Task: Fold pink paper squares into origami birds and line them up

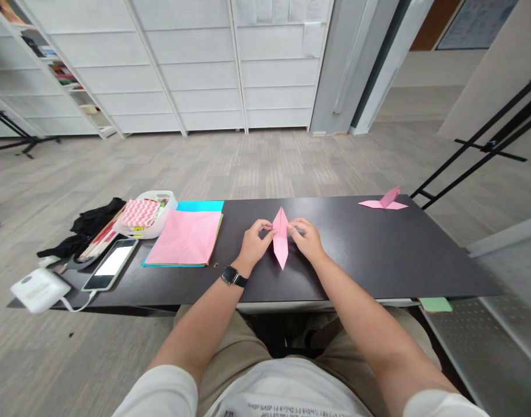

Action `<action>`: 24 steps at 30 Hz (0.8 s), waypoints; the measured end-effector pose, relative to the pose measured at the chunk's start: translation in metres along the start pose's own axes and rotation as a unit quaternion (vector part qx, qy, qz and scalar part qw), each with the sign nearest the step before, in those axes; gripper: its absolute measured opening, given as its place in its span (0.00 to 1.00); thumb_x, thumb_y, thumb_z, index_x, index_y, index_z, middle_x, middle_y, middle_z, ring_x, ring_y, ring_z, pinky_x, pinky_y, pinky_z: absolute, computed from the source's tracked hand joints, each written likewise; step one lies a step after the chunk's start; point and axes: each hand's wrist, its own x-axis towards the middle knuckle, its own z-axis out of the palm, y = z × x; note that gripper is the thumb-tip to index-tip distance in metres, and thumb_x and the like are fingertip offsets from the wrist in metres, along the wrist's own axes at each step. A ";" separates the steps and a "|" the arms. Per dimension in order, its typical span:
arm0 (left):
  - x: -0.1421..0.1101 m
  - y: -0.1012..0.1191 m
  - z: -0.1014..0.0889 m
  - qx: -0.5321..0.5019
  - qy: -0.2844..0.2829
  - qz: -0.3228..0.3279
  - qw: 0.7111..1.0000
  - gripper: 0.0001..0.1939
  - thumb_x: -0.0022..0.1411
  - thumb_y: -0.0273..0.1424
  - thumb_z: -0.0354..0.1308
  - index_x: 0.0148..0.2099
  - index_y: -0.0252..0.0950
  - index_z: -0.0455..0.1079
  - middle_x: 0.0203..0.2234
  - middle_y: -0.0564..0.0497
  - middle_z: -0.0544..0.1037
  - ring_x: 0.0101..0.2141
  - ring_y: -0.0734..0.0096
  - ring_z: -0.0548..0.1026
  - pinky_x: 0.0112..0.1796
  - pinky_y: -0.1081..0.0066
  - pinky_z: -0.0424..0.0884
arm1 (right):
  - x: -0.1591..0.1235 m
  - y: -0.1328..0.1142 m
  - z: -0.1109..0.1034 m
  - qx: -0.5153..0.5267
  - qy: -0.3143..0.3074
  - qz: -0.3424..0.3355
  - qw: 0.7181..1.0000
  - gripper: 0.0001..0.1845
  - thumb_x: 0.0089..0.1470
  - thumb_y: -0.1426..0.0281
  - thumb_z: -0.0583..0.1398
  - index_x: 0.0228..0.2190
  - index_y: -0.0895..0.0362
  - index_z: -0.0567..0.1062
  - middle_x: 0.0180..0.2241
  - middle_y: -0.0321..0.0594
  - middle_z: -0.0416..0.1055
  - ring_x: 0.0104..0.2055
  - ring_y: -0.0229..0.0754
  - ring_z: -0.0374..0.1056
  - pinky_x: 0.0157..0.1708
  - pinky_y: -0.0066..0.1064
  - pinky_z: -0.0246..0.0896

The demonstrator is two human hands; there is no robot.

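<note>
Between my two hands is a pink origami paper, folded into a long narrow diamond with a point at each end and a crease down its upper middle. My left hand pinches its left edge between thumb and fingers. On the opposite edge, my right hand grips it the same way, thumb and fingertips closed on the paper. A black watch is on my left wrist. Farther off at the table's right end stands a folded pink paper bird with flat wings.
Pink sheets lie stacked over other colours left of my hands on the dark table. Beyond them are a white basket, a phone cabled to a white power bank, and black cloth. Green paper sits below the right edge.
</note>
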 end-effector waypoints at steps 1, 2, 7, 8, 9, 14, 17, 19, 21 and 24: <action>0.000 -0.001 0.000 0.000 0.002 -0.005 1.000 0.06 0.66 0.32 0.65 0.45 0.39 0.74 0.40 0.49 0.82 0.42 0.66 0.82 0.50 0.63 0.77 | 0.000 0.001 -0.001 -0.008 0.003 -0.002 1.000 0.15 0.68 0.57 0.59 0.39 0.49 0.83 0.41 0.41 0.80 0.46 0.48 0.76 0.54 0.45 0.70; 0.001 -0.001 -0.001 0.002 0.003 -0.009 1.000 0.06 0.67 0.32 0.65 0.46 0.39 0.74 0.40 0.49 0.83 0.42 0.66 0.82 0.50 0.63 0.77 | 0.001 0.001 -0.002 -0.014 0.013 -0.002 1.000 0.15 0.69 0.58 0.57 0.43 0.49 0.83 0.42 0.42 0.80 0.47 0.48 0.76 0.54 0.45 0.70; 0.001 -0.005 0.000 0.014 -0.030 -0.007 0.999 0.06 0.68 0.32 0.64 0.46 0.39 0.77 0.40 0.49 0.84 0.42 0.65 0.82 0.49 0.63 0.78 | 0.002 0.001 -0.013 -0.078 0.077 -0.045 0.993 0.18 0.67 0.64 0.57 0.55 0.47 0.78 0.48 0.46 0.77 0.52 0.51 0.73 0.58 0.51 0.69; 0.000 -0.006 0.001 0.014 -0.038 -0.003 0.999 0.05 0.68 0.31 0.63 0.46 0.40 0.77 0.40 0.49 0.84 0.42 0.65 0.82 0.49 0.62 0.78 | 0.002 0.001 -0.014 -0.096 0.079 -0.059 0.990 0.19 0.67 0.65 0.57 0.56 0.47 0.78 0.49 0.46 0.76 0.54 0.52 0.72 0.60 0.52 0.68; 0.000 -0.006 0.001 0.013 -0.045 0.001 0.999 0.05 0.68 0.31 0.63 0.46 0.40 0.78 0.40 0.49 0.84 0.42 0.65 0.82 0.49 0.62 0.78 | 0.001 0.000 -0.016 -0.113 0.079 -0.072 0.988 0.19 0.67 0.66 0.57 0.55 0.46 0.78 0.50 0.47 0.74 0.55 0.52 0.71 0.60 0.52 0.68; 0.000 -0.006 0.002 0.011 -0.065 0.007 0.998 0.06 0.67 0.30 0.63 0.46 0.40 0.78 0.40 0.49 0.84 0.41 0.65 0.82 0.49 0.63 0.78 | -0.002 0.001 -0.017 -0.147 0.085 -0.110 0.979 0.17 0.66 0.70 0.56 0.49 0.45 0.82 0.52 0.47 0.72 0.56 0.53 0.69 0.57 0.52 0.69; 0.000 -0.006 0.002 0.010 -0.069 0.005 0.998 0.06 0.68 0.31 0.63 0.46 0.40 0.78 0.40 0.49 0.84 0.41 0.65 0.82 0.49 0.63 0.77 | -0.002 0.001 -0.017 -0.149 0.081 -0.093 0.981 0.15 0.65 0.69 0.58 0.46 0.45 0.83 0.52 0.47 0.71 0.57 0.54 0.68 0.58 0.54 0.68; 0.000 -0.006 0.002 0.010 -0.069 0.004 0.998 0.06 0.67 0.31 0.63 0.46 0.40 0.78 0.40 0.49 0.84 0.41 0.65 0.82 0.49 0.62 0.77 | -0.001 0.001 -0.017 -0.142 0.075 -0.082 0.984 0.14 0.64 0.69 0.60 0.46 0.45 0.84 0.52 0.47 0.71 0.57 0.55 0.68 0.58 0.55 0.67; 0.000 -0.005 0.001 0.010 -0.071 0.005 0.997 0.06 0.67 0.30 0.63 0.46 0.40 0.78 0.40 0.49 0.84 0.41 0.65 0.82 0.49 0.62 0.77 | -0.001 0.001 -0.017 -0.135 0.069 -0.080 0.985 0.14 0.64 0.69 0.60 0.46 0.45 0.84 0.53 0.47 0.70 0.58 0.56 0.67 0.59 0.55 0.65; 0.000 -0.004 0.000 0.009 -0.076 0.004 0.997 0.06 0.67 0.30 0.63 0.46 0.40 0.78 0.40 0.49 0.84 0.41 0.65 0.82 0.49 0.63 0.77 | -0.001 0.002 -0.018 -0.138 0.065 -0.086 0.985 0.14 0.64 0.70 0.60 0.46 0.44 0.83 0.54 0.47 0.70 0.58 0.56 0.66 0.59 0.55 0.64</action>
